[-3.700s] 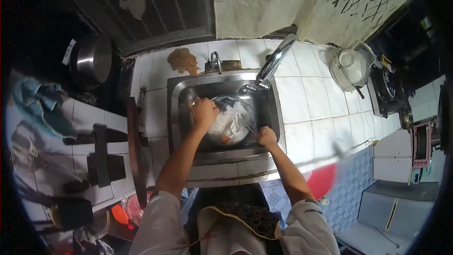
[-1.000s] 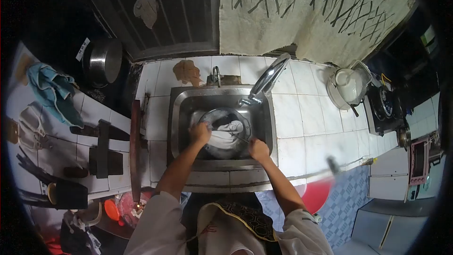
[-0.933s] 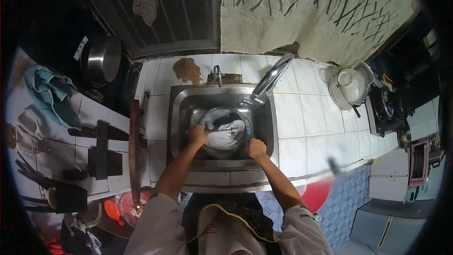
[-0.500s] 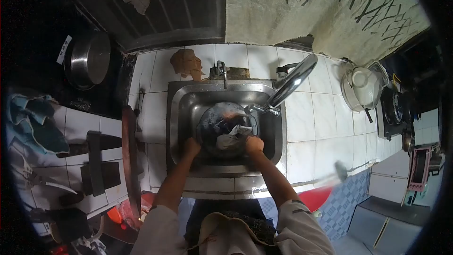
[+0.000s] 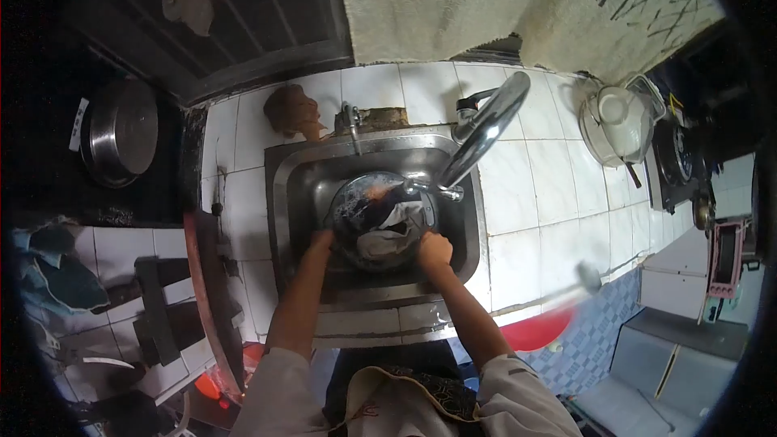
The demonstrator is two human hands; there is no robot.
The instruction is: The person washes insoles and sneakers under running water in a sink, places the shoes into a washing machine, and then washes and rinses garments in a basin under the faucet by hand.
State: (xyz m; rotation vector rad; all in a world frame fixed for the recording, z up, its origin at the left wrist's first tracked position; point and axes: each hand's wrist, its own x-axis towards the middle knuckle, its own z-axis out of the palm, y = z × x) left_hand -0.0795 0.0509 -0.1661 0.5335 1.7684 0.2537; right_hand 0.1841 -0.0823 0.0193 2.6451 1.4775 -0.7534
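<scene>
A round dark basin [image 5: 379, 265] sits inside the steel sink [image 5: 280, 194]. In it lie a pale grey cloth [image 5: 388, 243] and darker fabric in sudsy water, with an orange patch near the far side. My left hand [image 5: 320, 244] is at the basin's near left edge, its fingers mostly hidden, and appears to grip it. My right hand [image 5: 435, 251] is closed on the near right edge. A chrome faucet [image 5: 490, 129] reaches over the basin's far right side. Whether water is running from it cannot be made out.
A smaller tap [image 5: 353, 126] and a brown cloth [image 5: 291, 110] are behind the sink. Pots and bowls [image 5: 617, 125] stand at the right on white tiles. To the left are a steel pot [image 5: 121, 131] and a brown board edge [image 5: 209, 299]. A red object [image 5: 538, 328] shows below the counter.
The whole view has shifted and turned slightly. Both hands stay at the basin's sides, and the cloth and suds inside look a little rearranged.
</scene>
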